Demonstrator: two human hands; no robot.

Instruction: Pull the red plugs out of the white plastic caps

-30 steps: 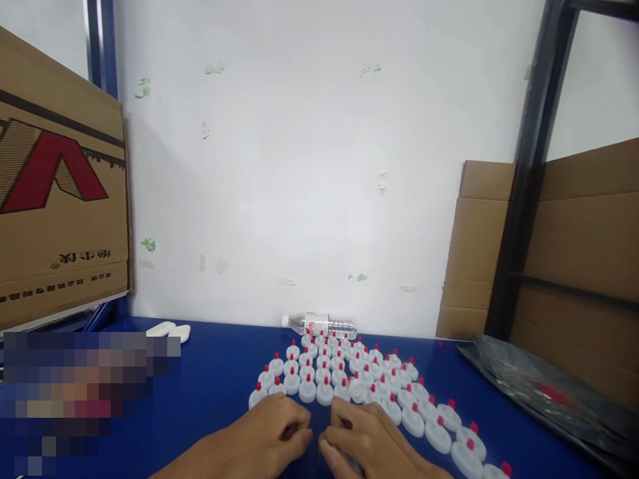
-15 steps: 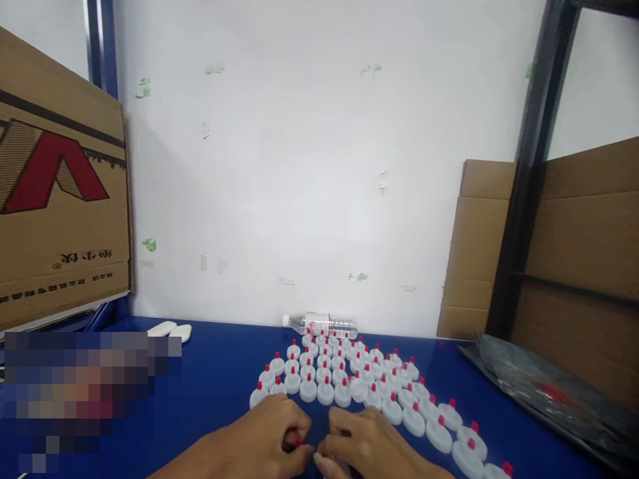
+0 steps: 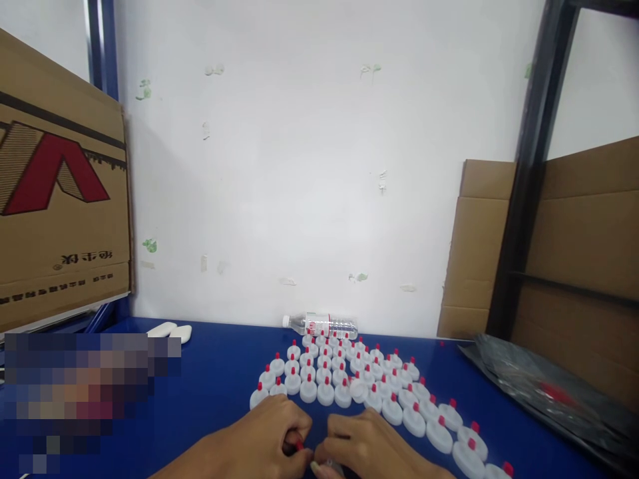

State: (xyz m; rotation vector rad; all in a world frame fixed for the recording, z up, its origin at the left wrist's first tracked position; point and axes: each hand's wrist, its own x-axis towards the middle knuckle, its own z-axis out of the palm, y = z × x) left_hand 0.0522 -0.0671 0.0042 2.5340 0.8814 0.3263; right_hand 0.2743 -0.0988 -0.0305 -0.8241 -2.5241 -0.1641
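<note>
Near the bottom edge, my left hand (image 3: 272, 436) is closed, with a small red cap (image 3: 299, 445) pinched between thumb and fingers. Close beside it, my right hand (image 3: 362, 442) is curled around a whitish, translucent piece (image 3: 333, 466), mostly hidden by the fingers and the frame's edge. The two thumbs almost meet. Just beyond both hands stand several rows of round white bottle caps (image 3: 325, 392), most with a small red tip on top. One translucent white cap (image 3: 358, 390) among them shows no clear red tip.
A clear water bottle (image 3: 324, 325) lies against the wall behind the caps. Two white oval objects (image 3: 180, 333) rest at the back left of the blue table (image 3: 214, 372). Dark plastic bags (image 3: 544, 392) lie at right; a printed carton (image 3: 64, 233) stands at left.
The red cap in my left hand shows more. My right thumb has shifted slightly left and down, and the whitish piece under it is more visible. The rows of caps have not moved.
</note>
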